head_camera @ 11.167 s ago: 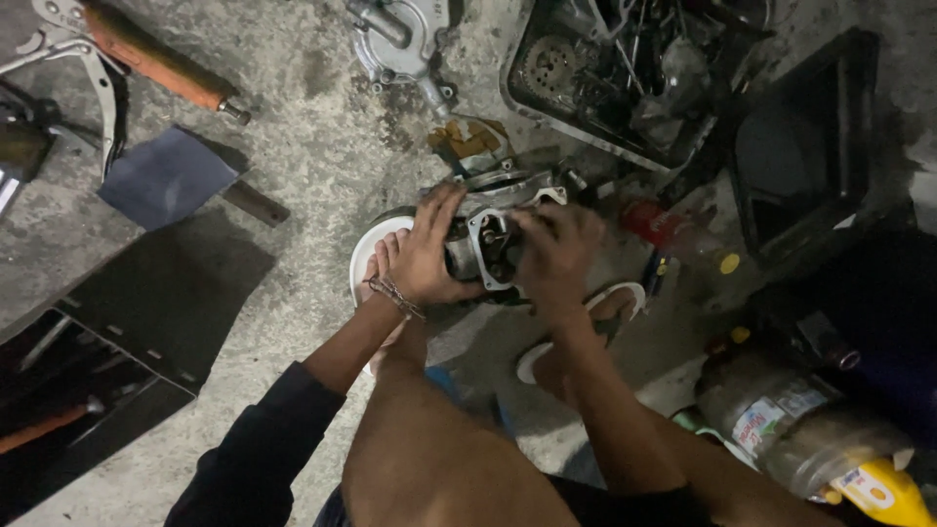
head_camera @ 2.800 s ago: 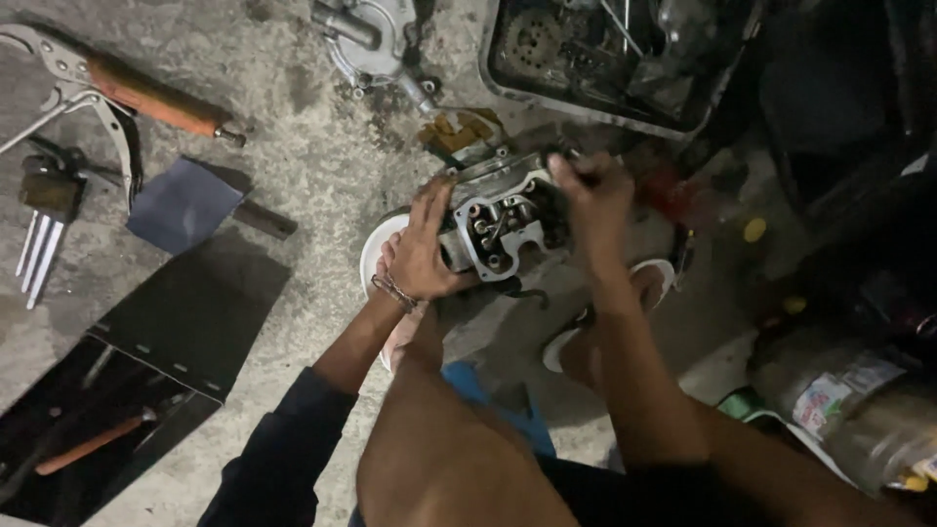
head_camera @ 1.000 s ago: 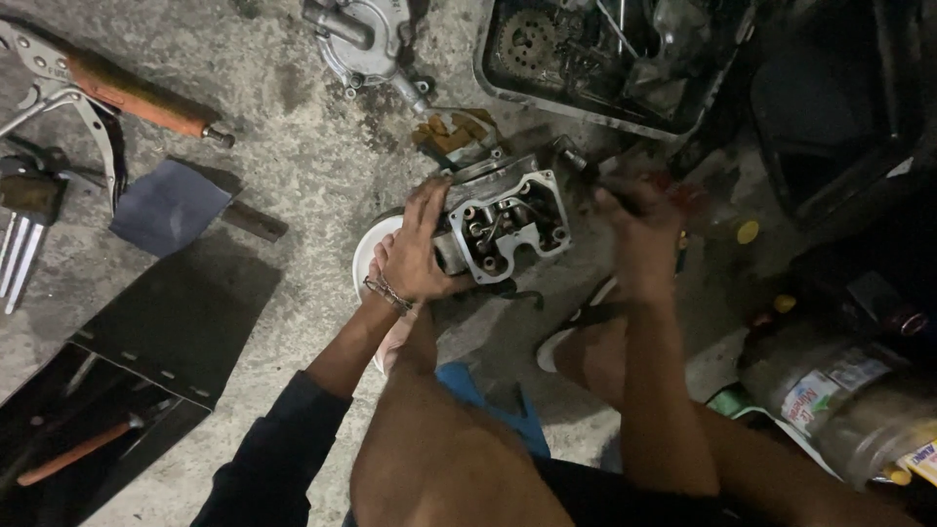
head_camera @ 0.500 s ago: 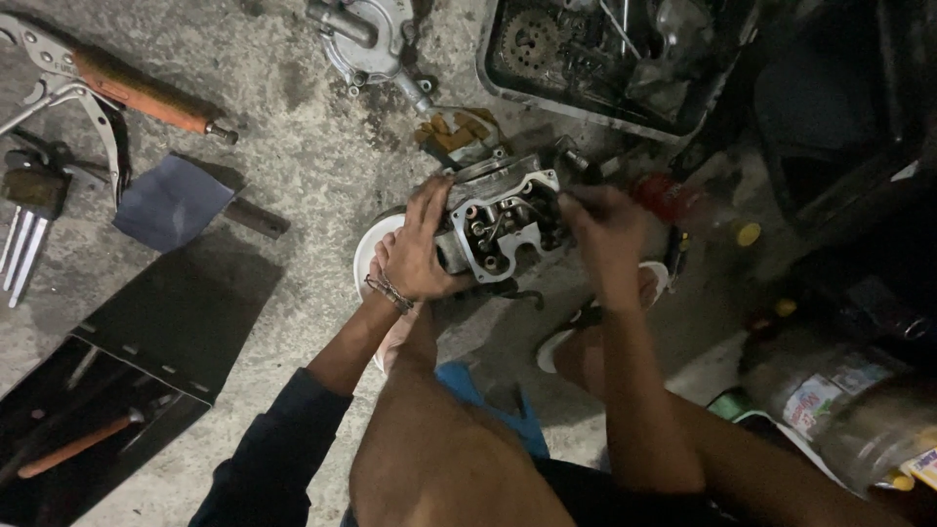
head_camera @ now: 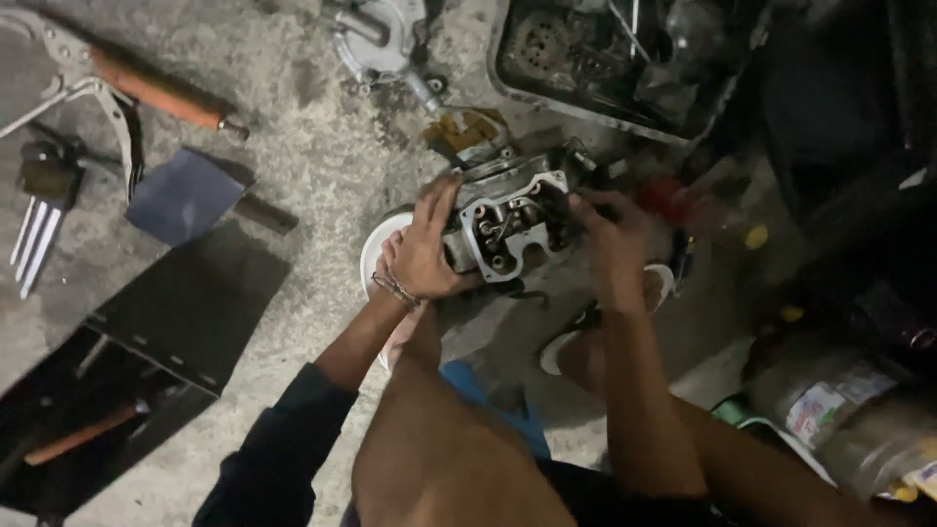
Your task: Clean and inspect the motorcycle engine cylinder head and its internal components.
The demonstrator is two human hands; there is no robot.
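Gripping the metal engine head (head_camera: 508, 226) on the concrete floor (head_camera: 303, 107), the left hand (head_camera: 425, 249) keeps its fingers wrapped; the right hand (head_camera: 610, 244) has returned, fingers clasping its right side.

Rough grey concrete floor (head_camera: 322, 127), dim light, right side perhaps shadowed.

Rough grey concrete floor (head_camera: 322, 127) carries everything here. At ten o'clock lie locking pliers (head_camera: 73, 83) and an orange-handled tool (head_camera: 161, 90), with a set of hex keys (head_camera: 39, 220) just below at nine. A dark blue cloth (head_camera: 185, 195) sits beside them. A black open toolbox (head_camera: 127, 390) fills seven o'clock. At twelve rests a metal engine cover (head_camera: 381, 39); at one, a tray of greasy parts (head_camera: 605, 59).
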